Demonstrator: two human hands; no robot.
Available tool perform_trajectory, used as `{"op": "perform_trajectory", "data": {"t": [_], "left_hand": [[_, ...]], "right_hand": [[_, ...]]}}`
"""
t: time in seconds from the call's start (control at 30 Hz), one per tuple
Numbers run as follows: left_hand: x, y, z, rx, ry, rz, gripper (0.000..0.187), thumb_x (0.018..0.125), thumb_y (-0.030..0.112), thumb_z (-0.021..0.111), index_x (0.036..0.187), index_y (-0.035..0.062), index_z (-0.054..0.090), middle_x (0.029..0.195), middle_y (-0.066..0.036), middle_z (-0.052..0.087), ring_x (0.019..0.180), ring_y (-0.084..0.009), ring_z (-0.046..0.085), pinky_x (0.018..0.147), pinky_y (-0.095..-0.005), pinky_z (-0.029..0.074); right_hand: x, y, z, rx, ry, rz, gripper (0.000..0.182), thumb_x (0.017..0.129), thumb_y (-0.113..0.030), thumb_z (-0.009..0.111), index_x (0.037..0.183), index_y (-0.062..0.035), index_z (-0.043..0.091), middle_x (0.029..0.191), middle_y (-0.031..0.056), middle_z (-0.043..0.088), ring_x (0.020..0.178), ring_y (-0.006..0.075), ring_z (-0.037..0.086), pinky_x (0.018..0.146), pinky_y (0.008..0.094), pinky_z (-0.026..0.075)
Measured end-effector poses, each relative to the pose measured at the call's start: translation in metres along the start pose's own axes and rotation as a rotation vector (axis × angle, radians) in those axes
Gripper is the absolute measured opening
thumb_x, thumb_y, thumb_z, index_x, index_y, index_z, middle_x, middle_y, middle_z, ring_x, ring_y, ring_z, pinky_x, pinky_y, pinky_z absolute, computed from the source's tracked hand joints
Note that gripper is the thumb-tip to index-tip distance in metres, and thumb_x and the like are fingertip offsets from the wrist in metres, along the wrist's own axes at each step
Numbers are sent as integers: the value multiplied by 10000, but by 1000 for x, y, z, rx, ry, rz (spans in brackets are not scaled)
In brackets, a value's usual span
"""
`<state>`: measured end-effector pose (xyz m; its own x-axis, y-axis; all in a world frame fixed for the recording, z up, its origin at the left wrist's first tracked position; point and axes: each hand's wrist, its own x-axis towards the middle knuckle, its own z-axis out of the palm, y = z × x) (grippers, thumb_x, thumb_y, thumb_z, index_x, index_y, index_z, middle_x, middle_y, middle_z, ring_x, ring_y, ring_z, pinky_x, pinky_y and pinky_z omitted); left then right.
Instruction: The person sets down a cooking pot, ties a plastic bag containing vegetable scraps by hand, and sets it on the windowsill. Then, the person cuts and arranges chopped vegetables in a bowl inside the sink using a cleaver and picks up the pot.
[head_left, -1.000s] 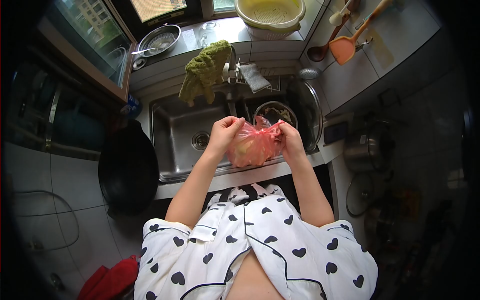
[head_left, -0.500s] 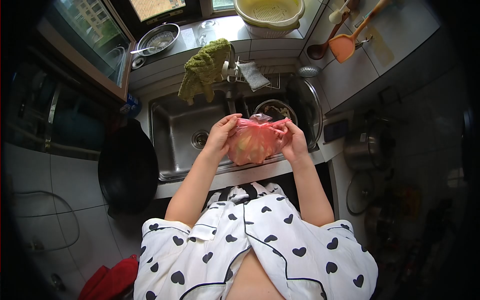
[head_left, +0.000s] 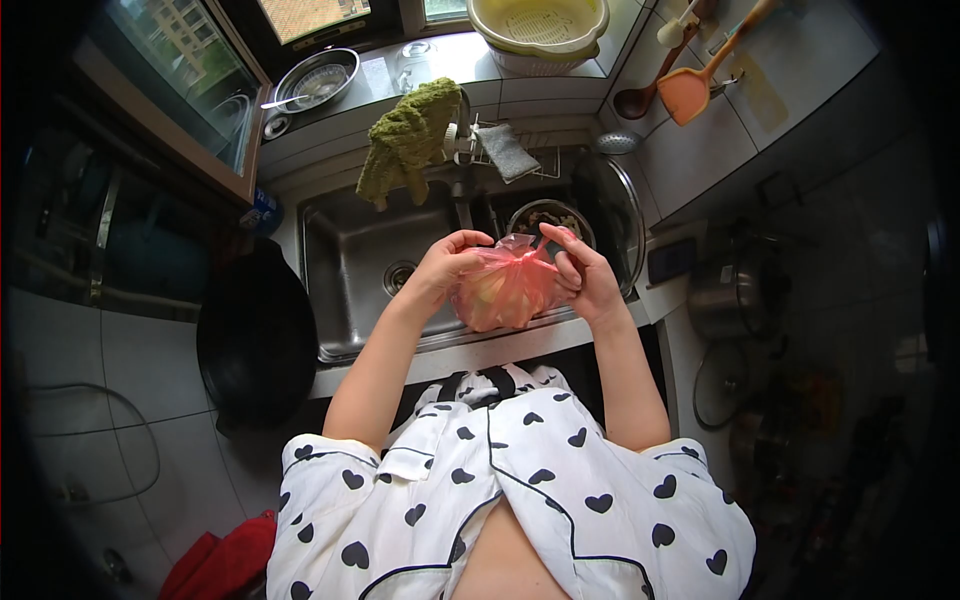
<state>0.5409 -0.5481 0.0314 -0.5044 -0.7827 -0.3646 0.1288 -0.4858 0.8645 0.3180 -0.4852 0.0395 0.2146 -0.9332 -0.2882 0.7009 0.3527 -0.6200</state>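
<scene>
Both hands grip a thin pink plastic bag [head_left: 505,290] between them above the sink's [head_left: 350,250] front edge, left hand [head_left: 445,265] and right hand [head_left: 585,280] pinching its gathered top; soft, floppy and probably light, it seems best held by that neck.

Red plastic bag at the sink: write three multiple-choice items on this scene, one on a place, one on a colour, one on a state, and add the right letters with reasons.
1. Where is the red plastic bag?
A. Over the front edge of the sink
B. On the window ledge
C. On the floor

2. What colour is the cloth draped over the tap?
A. Blue
B. Green
C. White

3. How is the bag held?
A. Lying loose
B. One hand only
C. Both hands at its top

Answers: 1 A, the bag hangs above the sink's near rim. 2 B, the cloth is plainly green. 3 C, the left hand and right hand both grip the gathered top.
</scene>
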Motion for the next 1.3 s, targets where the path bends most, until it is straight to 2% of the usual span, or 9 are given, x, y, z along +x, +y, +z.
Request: {"op": "perform_trajectory", "data": {"t": [0.13, 0.23, 0.43, 0.7, 0.83, 0.93, 1.03, 1.13, 1.3], "left_hand": [[15, -22, -6, 587, 250, 286, 184, 739, 14, 533, 914, -14, 585, 745, 1, 560, 693, -64, 512, 627, -194, 415], [22, -32, -9, 551, 351, 290, 155, 747, 25, 541, 890, 7, 598, 722, 15, 554, 638, -51, 487, 590, -196, 404], [21, -35, -14, -130, 345, 18, 149, 780, 67, 556, 918, 92, 605, 720, 30, 564, 599, -38, 500, 512, -190, 418], [32, -64, -56, -431, 607, -72, 203, 775, 21, 554, 949, 125, 569, 763, 10, 584, 514, -32, 474, 468, -160, 418], [27, -48, -38, -585, 528, -88, 158, 838, 71, 483, 961, 115, 572, 826, -23, 600, 528, -84, 518, 525, -229, 482], [21, -29, -28, -725, 411, -167, 119, 859, 95, 445, 895, 95, 559, 742, -14, 572, 496, -102, 481, 527, -244, 476], [35, -49, -51, -897, 294, -210, 128, 872, 102, 424, 785, 80, 515, 577, 9, 463, 434, -92, 384, 446, -220, 400], [42, -59, -62, -983, 377, -294, 202, 876, 103, 414, 675, 100, 421, 472, 29, 308, 374, -87, 276, 359, -212, 291], [53, -75, -76, -1001, 497, -319, 240, 893, 105, 429, 658, 105, 381, 466, 31, 254, 364, -78, 198, 352, -212, 179]], "right_hand": [[5, -2, -3, -98, -13, -23, 329, 888, -139, 436, 1180, -17, 523, 478, -58, 304, 383, 37, 227, 377, 190, 201], [3, -4, -1, -96, -13, -14, 318, 870, -106, 442, 1157, -14, 543, 482, -65, 299, 385, 34, 223, 379, 188, 193], [1, -3, -12, -19, 59, 6, 328, 858, -92, 423, 1151, -19, 549, 446, -58, 263, 363, 48, 211, 359, 201, 215], [-11, 0, -37, 164, 285, 51, 288, 829, -80, 423, 1062, -3, 574, 439, -57, 255, 354, 60, 183, 343, 219, 184], [-12, -1, -36, 171, 285, 17, 267, 856, -91, 437, 1069, 0, 569, 439, -56, 244, 354, 58, 180, 342, 217, 181], [-10, -4, -36, 208, 308, 34, 246, 890, -114, 455, 1079, -1, 564, 441, -55, 238, 356, 57, 176, 344, 214, 177], [-8, 0, -47, 290, 371, 71, 237, 916, -142, 462, 1080, -1, 561, 441, -55, 232, 359, 57, 171, 347, 214, 170], [-10, 0, -59, 387, 407, 105, 237, 932, -166, 453, 1059, 1, 563, 441, -57, 221, 359, 57, 163, 348, 213, 161], [-16, -3, -75, 461, 434, 107, 239, 939, -177, 441, 1018, 8, 569, 441, -62, 214, 357, 53, 156, 345, 209, 145]]}}
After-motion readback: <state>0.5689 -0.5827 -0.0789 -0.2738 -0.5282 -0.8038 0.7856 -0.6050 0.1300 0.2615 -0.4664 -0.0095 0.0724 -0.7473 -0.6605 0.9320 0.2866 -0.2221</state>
